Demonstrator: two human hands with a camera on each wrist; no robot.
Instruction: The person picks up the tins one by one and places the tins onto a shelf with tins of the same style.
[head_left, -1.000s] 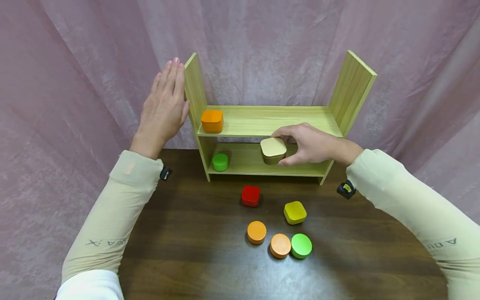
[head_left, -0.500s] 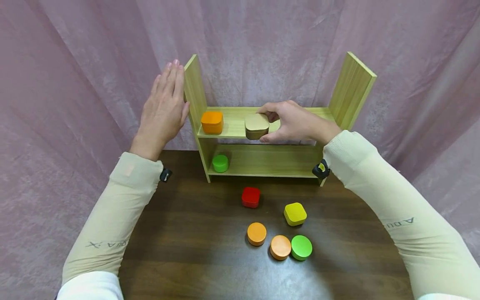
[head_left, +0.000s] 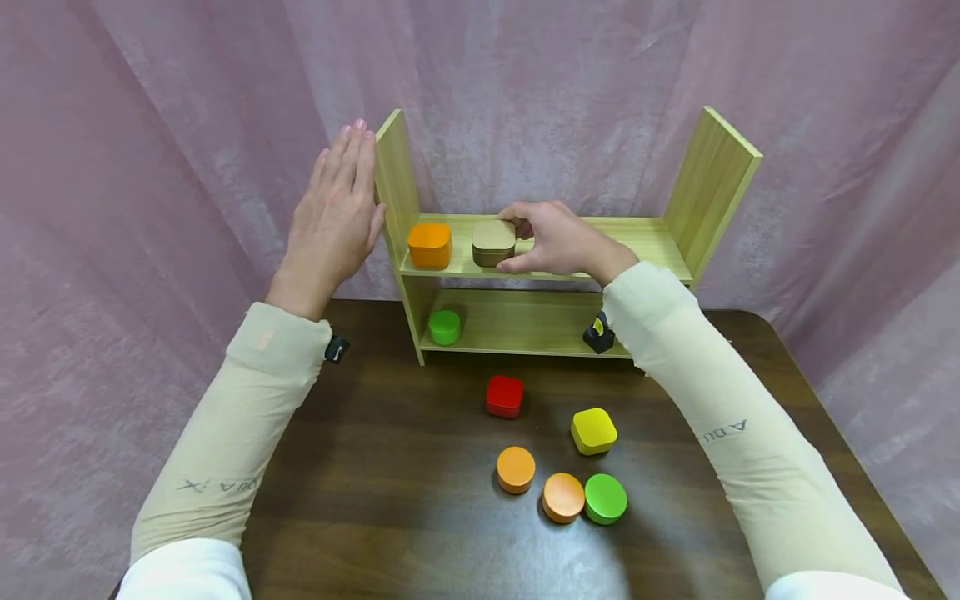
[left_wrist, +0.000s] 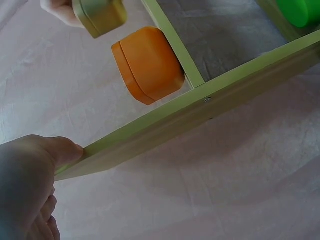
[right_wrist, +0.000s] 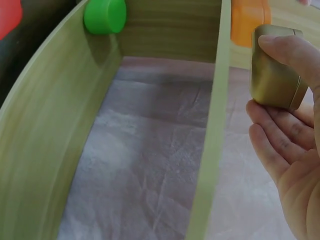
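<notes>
Pink drape [head_left: 165, 125] — dark wooden table [head_left: 390, 500]

Head view: high, facing forward and down, far enough to take in the whole wooden shelf [head_left: 540, 250], both arms and the dark surface [head_left: 420, 500].

Left wrist view: very near, looking along the shelf's left side panel from outside (thumb tip in the corner); orange box [left_wrist: 147, 64] close behind it.

Right wrist view: very near, looking along the boards toward the shelf's left end.

Shared by all three: orange box, tan box [head_left: 493, 242], green round box [head_left: 445, 327].
</notes>
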